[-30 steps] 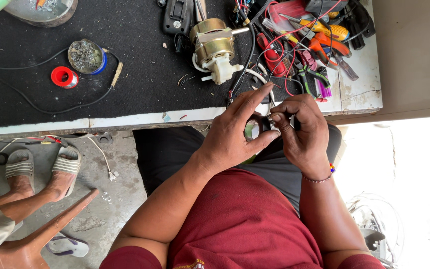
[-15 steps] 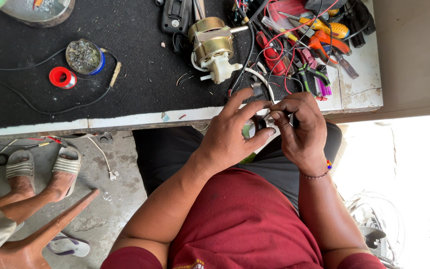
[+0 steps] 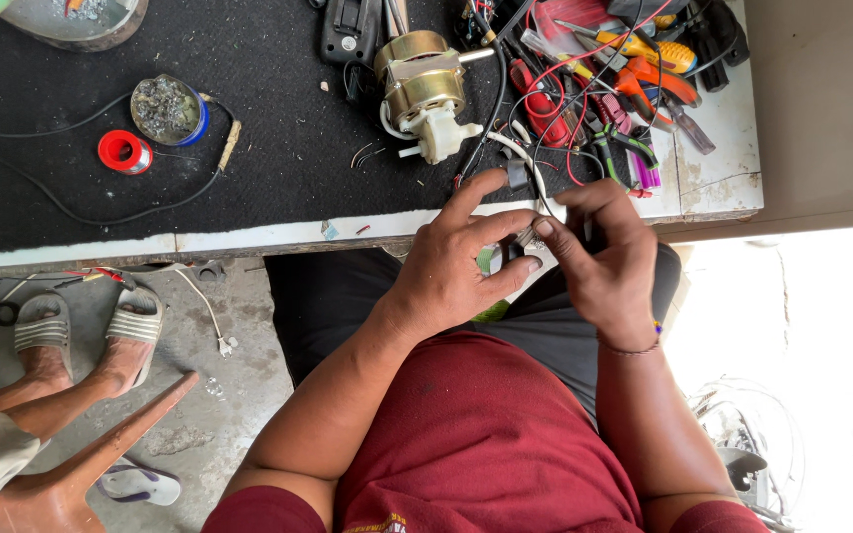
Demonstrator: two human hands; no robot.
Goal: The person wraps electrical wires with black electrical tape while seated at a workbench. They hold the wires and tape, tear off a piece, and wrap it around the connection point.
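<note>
Black matting covers most of the bench, which carries a brass-coloured fan motor, a red tape roll, a round tin of solder scraps and a heap of screwdrivers and pliers at its right end. Just off the near edge, over the lap, the left hand and right hand meet on a small dark part with wires leading up to the motor; a bit of green shows under the left fingers. Both sets of fingers are pinched together on that part, thumb and forefinger tips nearly touching across it. What exactly the part is I cannot tell. The step looks like fine work on a wire end or connector, perhaps twisting or seating it. Any next move probably needs a steady pinch and slack in the leads, so the motor is not tugged off the bench. Someone else's sandalled feet rest on the floor at left.
</note>
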